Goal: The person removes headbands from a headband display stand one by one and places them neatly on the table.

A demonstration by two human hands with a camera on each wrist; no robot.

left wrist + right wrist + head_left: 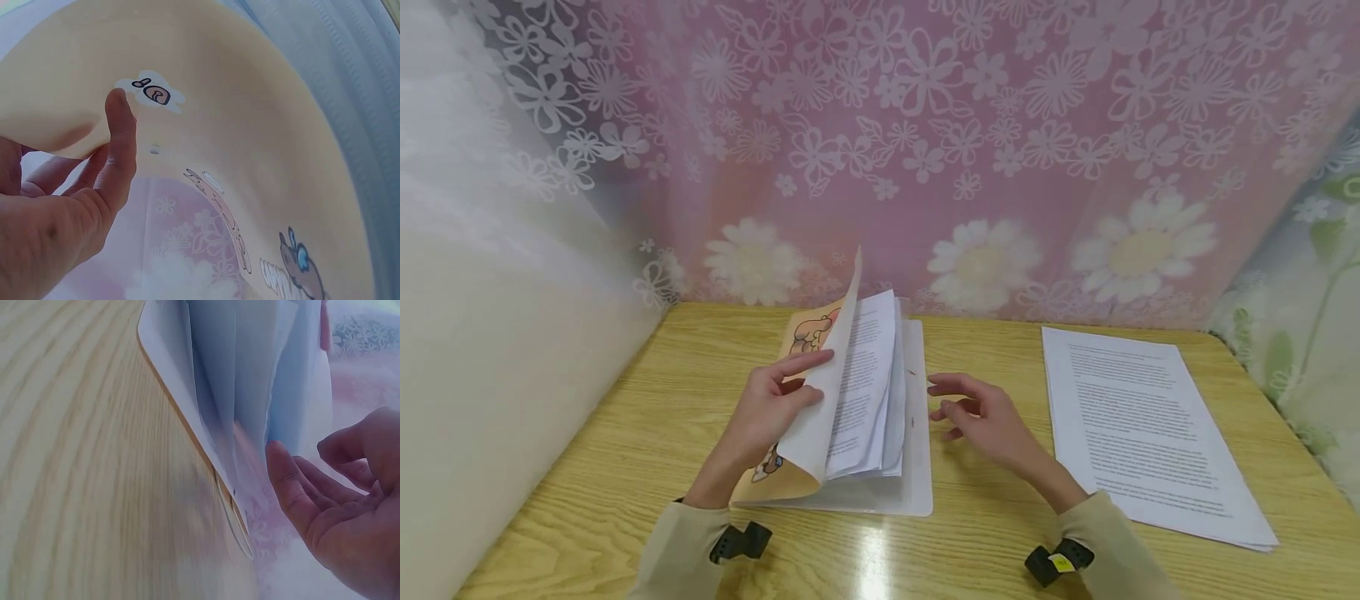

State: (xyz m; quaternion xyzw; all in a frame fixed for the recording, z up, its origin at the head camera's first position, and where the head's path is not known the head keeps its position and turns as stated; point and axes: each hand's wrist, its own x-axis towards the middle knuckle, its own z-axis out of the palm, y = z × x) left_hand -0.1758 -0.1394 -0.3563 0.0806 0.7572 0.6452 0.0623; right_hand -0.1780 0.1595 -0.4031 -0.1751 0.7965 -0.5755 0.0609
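Observation:
A file folder (920,467) lies on the table with its peach, cartoon-printed cover (206,119) lifted and bowed. My left hand (775,404) holds the cover near its edge, and in the left wrist view one digit shows against the printed side. Loose printed sheets (867,375) stand fanned inside the folder. My right hand (981,417) hovers just right of the folder's edge, its fingers loosely bent and nothing between them. In the right wrist view its fingertips (277,453) appear close to the sheets; whether they touch cannot be told.
A stack of printed pages (1150,433) lies on the wooden table (647,433) to the right of my right hand. Behind the table hangs a pink flowered curtain (865,192). A pale wall or sheet (512,292) borders the left side.

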